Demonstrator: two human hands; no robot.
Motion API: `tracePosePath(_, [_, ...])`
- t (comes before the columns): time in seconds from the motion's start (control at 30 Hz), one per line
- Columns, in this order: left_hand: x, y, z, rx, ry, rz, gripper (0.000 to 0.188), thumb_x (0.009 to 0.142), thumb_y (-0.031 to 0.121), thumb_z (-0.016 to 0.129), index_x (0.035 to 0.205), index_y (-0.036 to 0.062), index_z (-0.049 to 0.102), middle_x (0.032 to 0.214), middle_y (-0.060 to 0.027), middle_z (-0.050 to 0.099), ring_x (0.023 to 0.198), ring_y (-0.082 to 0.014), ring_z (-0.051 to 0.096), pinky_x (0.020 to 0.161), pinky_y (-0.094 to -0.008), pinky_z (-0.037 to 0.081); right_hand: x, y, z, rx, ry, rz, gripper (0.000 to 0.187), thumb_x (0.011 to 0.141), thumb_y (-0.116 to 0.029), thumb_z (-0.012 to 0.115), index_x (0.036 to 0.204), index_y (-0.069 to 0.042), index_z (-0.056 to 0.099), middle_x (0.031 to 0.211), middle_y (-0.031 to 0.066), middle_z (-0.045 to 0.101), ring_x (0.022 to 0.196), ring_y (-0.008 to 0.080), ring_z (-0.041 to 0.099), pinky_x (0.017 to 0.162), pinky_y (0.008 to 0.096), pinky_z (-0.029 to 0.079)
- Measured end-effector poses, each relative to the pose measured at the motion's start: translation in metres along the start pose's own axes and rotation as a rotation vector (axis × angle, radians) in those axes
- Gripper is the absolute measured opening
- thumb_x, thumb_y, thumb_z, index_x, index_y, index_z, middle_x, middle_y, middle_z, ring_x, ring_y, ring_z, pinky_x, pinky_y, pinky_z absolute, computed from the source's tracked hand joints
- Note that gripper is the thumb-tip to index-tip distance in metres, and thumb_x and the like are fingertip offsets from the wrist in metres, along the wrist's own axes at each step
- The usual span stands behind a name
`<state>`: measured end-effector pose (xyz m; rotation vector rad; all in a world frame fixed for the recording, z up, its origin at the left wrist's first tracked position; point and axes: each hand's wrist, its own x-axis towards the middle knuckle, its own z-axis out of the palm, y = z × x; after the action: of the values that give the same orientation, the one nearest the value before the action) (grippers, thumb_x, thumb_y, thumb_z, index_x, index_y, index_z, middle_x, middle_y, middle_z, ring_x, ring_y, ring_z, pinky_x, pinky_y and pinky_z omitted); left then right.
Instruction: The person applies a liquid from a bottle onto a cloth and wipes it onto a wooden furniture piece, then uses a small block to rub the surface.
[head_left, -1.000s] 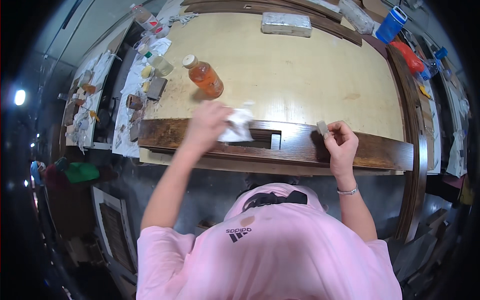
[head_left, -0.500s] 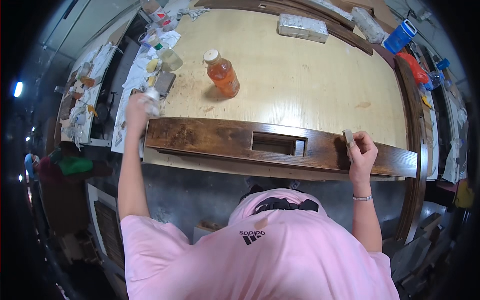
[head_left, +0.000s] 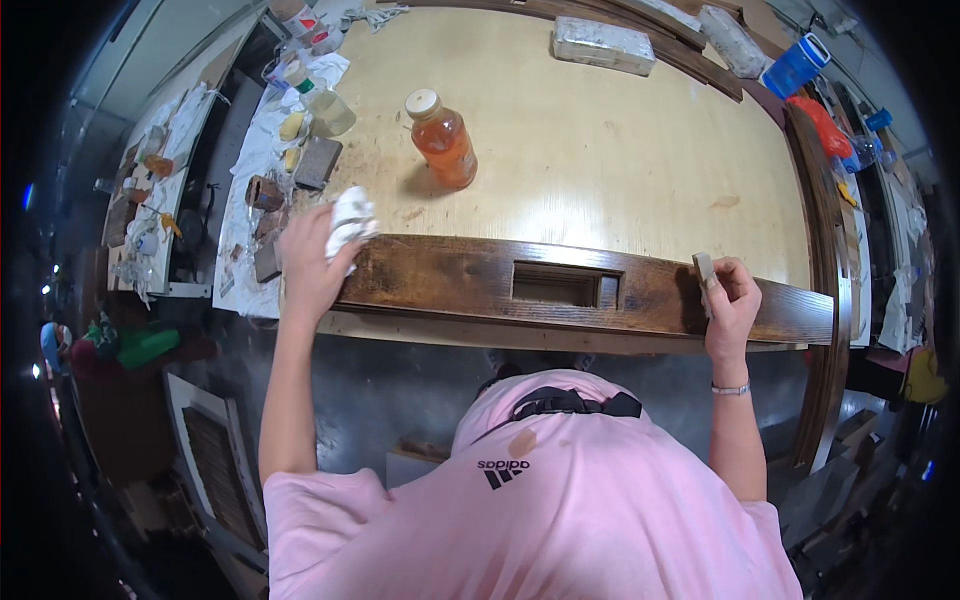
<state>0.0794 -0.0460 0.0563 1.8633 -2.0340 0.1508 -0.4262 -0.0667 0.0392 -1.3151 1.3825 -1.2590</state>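
Note:
A crumpled white cloth [head_left: 351,216] is gripped in my left hand [head_left: 310,265], at the left end of a dark brown wooden board [head_left: 440,272]. That board lies along the table's near edge and has a rectangular cut-out right of its middle. Over toward its right end, my right hand [head_left: 733,310] pinches a small, flat, pale block [head_left: 704,268] between thumb and fingers. The block stands on edge at the board; whether it touches the wood I cannot tell. Beyond the board stands a bottle of orange liquid [head_left: 443,145] with a white cap.
Left of the table surface [head_left: 600,160] are a grey-brown block [head_left: 318,163], a clear bottle [head_left: 328,110] and yellow sponges [head_left: 291,126]. At the back lie a wrapped white block [head_left: 603,46] and dark wooden strips. A blue jug [head_left: 796,66] and a long dark beam [head_left: 822,230] border the right side.
My left hand has moved right with the cloth, from beside the board onto its left end. My right hand keeps its pinch on the pale block near the same spot.

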Motion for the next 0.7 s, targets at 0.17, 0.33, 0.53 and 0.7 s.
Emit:
tracePosePath(0.17, [0.014,0.027,0.009,-0.18,-0.066,0.143,0.031,0.08,0.024,0.073,0.107,0.0095,0.068,0.114,-0.0063,0.065,0.109,-0.027,0.055,0.096,-0.0428,0.035,0.001,0.004,-0.002,-0.046,-0.005,-0.018,0.009,0.085,-0.003,0.059,0.092,0.002,0.061,0.079,-0.004,0.054,0.066,0.0016,0.046,0.058,0.018,0.036])
tracePosePath(0.33, [0.013,-0.022,0.005,-0.058,-0.063,-0.113,0.028,0.081,0.024,0.072,0.106,0.0123,0.07,0.11,-0.0046,0.067,0.107,-0.0252,0.056,0.097,-0.0426,0.034,0.002,0.004,0.001,-0.006,-0.01,0.0,0.009,0.086,-0.004,0.061,0.093,0.002,0.061,0.08,-0.0048,0.055,0.068,0.0009,0.046,0.06,0.0173,0.036])
tracePosePath(0.53, [0.008,-0.025,0.014,0.089,-0.068,-0.123,0.028,0.085,0.029,0.068,0.102,0.0073,0.069,0.111,-0.0099,0.065,0.108,-0.0287,0.057,0.096,-0.046,0.037,-0.002,0.005,-0.003,-0.04,0.001,-0.011,0.007,0.087,-0.002,0.06,0.093,0.002,0.062,0.082,-0.0049,0.055,0.071,0.0005,0.047,0.063,0.0166,0.037])
tracePosePath(0.7, [0.006,-0.143,-0.011,0.014,-0.018,-0.634,0.033,0.089,0.029,0.063,0.107,0.0012,0.064,0.106,-0.0176,0.064,0.106,-0.0372,0.057,0.092,-0.0459,0.041,0.0,0.0,0.002,-0.059,-0.006,0.0,0.008,0.087,-0.001,0.059,0.094,0.002,0.061,0.083,-0.0047,0.055,0.073,0.0007,0.049,0.065,0.0166,0.038])
